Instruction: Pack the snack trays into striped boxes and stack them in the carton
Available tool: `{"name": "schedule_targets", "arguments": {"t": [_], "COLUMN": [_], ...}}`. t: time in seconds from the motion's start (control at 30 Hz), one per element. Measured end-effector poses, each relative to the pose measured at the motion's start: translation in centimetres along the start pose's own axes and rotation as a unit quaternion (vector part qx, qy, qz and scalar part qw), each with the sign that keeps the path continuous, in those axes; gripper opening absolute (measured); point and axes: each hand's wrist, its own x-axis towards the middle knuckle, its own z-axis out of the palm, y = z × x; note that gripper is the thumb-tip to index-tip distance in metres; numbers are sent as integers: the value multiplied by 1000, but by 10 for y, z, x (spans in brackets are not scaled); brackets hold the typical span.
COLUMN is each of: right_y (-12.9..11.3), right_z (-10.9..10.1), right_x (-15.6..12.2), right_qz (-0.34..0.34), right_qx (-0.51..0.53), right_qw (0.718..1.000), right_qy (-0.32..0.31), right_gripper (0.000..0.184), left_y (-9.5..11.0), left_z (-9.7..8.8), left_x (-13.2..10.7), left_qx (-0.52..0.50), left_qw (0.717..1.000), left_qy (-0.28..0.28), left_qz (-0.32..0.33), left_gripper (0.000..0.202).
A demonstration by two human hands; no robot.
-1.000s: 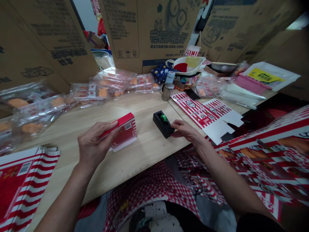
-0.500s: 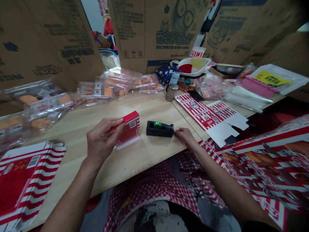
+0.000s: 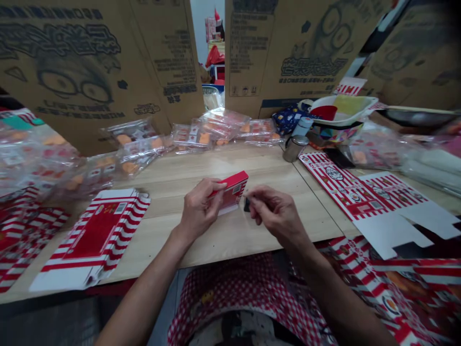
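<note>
My left hand [image 3: 200, 209] grips a small red folded box [image 3: 233, 190] by its left end and holds it just above the wooden table [image 3: 162, 173]. My right hand [image 3: 275, 211] is right beside the box's right end, thumb and forefinger pinched on a faint strip of clear tape. Behind those fingers only a corner of the black tape dispenser [image 3: 247, 205] shows. Both forearms reach in from the bottom edge over a red checked apron.
A stack of flat red-and-white striped cartons [image 3: 97, 230] lies at the left. Another flat carton [image 3: 345, 185] lies at the right. Bagged snack packets [image 3: 201, 134], a metal cup [image 3: 294, 148] and a bowl [image 3: 342, 108] stand behind. Big cardboard boxes [image 3: 90, 72] wall the back.
My right hand has left the tape dispenser's end and come left to the box with its fingers pinched. The view has swung left, and the dispenser is now mostly hidden.
</note>
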Motion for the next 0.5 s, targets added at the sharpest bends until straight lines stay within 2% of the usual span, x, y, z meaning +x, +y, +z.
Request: {"name": "schedule_targets", "arguments": {"t": [0.07, 0.13, 0.2, 0.3, 0.5], "right_y": [-7, -10, -9, -4, 4], "right_z": [23, 36, 43, 48, 51], "right_x": [10, 18, 25, 33, 39], "right_qz": [24, 54, 71, 88, 102], "right_qx": [39, 79, 107, 118, 73], "right_qw": [999, 995, 991, 989, 992], "right_qy": [-23, -34, -26, -4, 23], "right_gripper": [49, 75, 88, 94, 83], "left_y": [1, 2, 2, 1, -1], "left_z": [-2, -3, -3, -3, -3], "left_x": [-3, -6, -9, -13, -12], "left_qx": [8, 14, 8, -10, 14], "left_qw": [1000, 998, 996, 996, 999], "left_qy": [6, 15, 20, 26, 25], "left_qz": [-15, -56, -92, -90, -38], "left_gripper": [19, 21, 29, 33, 26]}}
